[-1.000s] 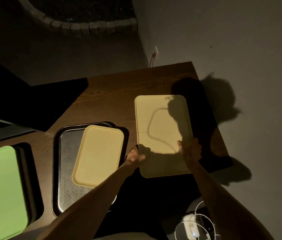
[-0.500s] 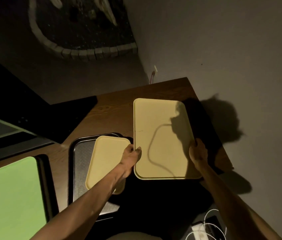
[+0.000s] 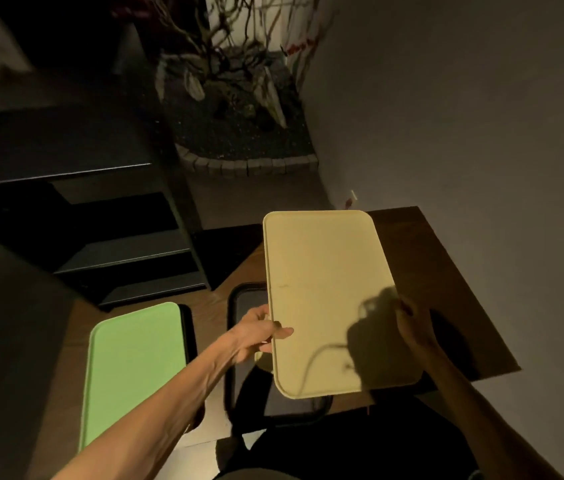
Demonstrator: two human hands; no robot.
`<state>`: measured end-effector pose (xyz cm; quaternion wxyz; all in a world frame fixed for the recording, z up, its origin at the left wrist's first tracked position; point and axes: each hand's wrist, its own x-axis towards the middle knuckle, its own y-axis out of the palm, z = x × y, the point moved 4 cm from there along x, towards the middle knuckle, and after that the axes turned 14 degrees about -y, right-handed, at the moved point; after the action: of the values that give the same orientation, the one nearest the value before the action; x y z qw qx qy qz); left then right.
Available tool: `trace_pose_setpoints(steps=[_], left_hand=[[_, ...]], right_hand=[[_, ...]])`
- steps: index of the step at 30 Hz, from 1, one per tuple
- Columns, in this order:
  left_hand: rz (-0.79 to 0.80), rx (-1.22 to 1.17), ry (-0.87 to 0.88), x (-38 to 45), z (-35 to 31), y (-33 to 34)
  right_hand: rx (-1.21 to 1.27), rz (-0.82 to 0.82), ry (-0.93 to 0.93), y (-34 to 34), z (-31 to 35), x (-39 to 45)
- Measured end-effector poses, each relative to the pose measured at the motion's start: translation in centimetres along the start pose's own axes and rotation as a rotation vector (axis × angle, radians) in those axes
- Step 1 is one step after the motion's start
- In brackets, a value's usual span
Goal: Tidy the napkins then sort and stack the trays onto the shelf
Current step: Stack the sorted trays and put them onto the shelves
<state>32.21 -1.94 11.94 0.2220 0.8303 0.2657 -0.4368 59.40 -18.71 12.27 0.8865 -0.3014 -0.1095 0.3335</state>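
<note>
A large pale yellow tray (image 3: 322,289) is lifted above the wooden table (image 3: 446,289), tilted slightly. My left hand (image 3: 256,334) grips its left edge, thumb on top. My right hand (image 3: 412,327) grips its right edge in shadow. Below it lies a black tray (image 3: 242,306), with a sliver of a smaller yellow tray (image 3: 262,360) showing under my left hand. A green tray (image 3: 131,368) rests on another black tray (image 3: 188,327) at the left. A dark shelf unit (image 3: 128,258) stands beyond the table at the left.
A planter bed with a brick rim (image 3: 249,164) and bare branches sits on the floor behind the table. A grey wall (image 3: 464,116) runs along the right side. The scene is dim.
Both hands have lifted the large yellow tray off the table and carried it left, over the black tray. The view has tipped up, bringing the shelf unit into sight.
</note>
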Motion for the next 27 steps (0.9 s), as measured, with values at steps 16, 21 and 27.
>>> trace_pose_setpoints(steps=[16,21,27], left_hand=[[0.049,0.145,-0.297,-10.1,17.3,-17.4],[0.093,0.003,-0.299,-12.3,20.0,-21.6],[-0.090,-0.260,-0.209,-12.0,22.4,-28.0]], right_hand=[[0.072,0.153,0.056,17.3,8.5,-16.8],[0.151,0.255,0.013,22.9,11.3,-17.7],[0.176,0.327,-0.104,30.3,11.5,-15.8]])
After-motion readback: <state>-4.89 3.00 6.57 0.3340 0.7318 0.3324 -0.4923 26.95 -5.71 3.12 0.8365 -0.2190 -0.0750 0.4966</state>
